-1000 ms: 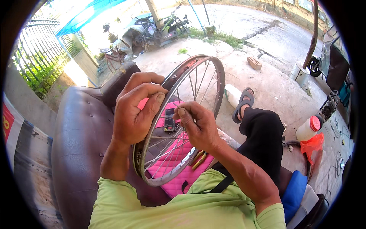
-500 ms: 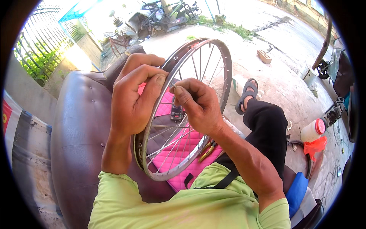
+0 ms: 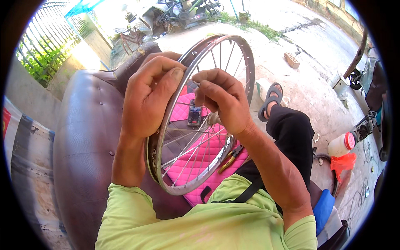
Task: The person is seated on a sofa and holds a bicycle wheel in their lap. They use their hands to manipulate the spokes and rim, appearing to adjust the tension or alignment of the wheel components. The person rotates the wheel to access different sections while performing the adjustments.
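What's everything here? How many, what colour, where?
Bicycle wheel: 1, silver, centre
Quilted padding: count unclear, pink, behind wheel
Pliers: 1, yellow-handled, on padding
Small device: 1, black, behind wheel
Sofa: 1, dark brown, left
Brick: 1, reddish, upper right
Jar: 1, white and red, right
Plastic bag: 1, orange, beside jar
Fence: 1, dark, upper left
Bikes: count unclear, mostly dark, top
Sandal: 1, grey, right of wheel
Shirt: 1, lime green, bottom
Left hand: 1, bare, on wheel
Right hand: 1, bare, beside left hand
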Tool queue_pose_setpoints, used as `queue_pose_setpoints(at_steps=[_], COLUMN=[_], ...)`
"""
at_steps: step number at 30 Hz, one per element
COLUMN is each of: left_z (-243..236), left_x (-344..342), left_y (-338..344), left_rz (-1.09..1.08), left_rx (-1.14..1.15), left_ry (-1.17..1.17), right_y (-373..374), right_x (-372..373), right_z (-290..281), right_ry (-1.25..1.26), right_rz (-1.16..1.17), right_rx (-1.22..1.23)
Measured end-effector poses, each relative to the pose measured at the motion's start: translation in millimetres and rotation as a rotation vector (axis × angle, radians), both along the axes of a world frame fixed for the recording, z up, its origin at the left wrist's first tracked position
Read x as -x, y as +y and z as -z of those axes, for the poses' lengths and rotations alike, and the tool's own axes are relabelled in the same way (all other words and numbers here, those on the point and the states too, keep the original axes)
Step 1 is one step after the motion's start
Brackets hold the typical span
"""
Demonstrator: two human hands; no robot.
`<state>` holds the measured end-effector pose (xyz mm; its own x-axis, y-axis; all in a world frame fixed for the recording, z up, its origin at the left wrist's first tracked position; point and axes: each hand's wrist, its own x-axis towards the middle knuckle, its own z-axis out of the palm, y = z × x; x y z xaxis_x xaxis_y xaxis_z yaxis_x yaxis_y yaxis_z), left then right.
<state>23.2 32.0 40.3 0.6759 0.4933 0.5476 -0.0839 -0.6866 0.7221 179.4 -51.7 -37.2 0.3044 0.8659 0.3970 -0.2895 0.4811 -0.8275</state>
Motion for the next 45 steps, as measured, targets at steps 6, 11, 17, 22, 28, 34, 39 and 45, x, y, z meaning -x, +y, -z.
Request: queue_pose_setpoints(at_steps=[6, 11, 17, 22, 28, 34, 39, 45], left_z=[1, 3, 2, 2, 3, 6, 4, 3], left_x=[-6, -6, -9, -5, -4, 2, 6, 9], left_y=[-5, -6, -7, -14, -14, -17, -6, 12], left_rz=[0.173, 0.275, 0.399, 0.406, 0.364, 0.370, 0.316, 0.275], left_rx=[0.272, 0.372, 0.454, 0.521, 0.511, 0.546, 0.429, 0.405], left_ry=[0.039, 0.036, 0.030, 0.015, 0.008, -0.039, 0.024, 0.063], right_y=[-4, -7, -11, -35, -26, -1, 12, 33], right_x=[-7, -9, -17, -31, -47, -11, -4, -1], right_z=[20, 30, 34, 49, 110, 121, 126, 128], right_ry=[0.041, 0.176, 0.367, 0.320, 0.169, -0.237, -0.275, -0.340], right_rz=[0.038, -0.051, -0.211, -0.090, 0.590, 0.563, 0.693, 0.698], right_rx=[-0.067, -0.218, -0.273, -0.202, 0.227, 0.306, 0.363, 0.429])
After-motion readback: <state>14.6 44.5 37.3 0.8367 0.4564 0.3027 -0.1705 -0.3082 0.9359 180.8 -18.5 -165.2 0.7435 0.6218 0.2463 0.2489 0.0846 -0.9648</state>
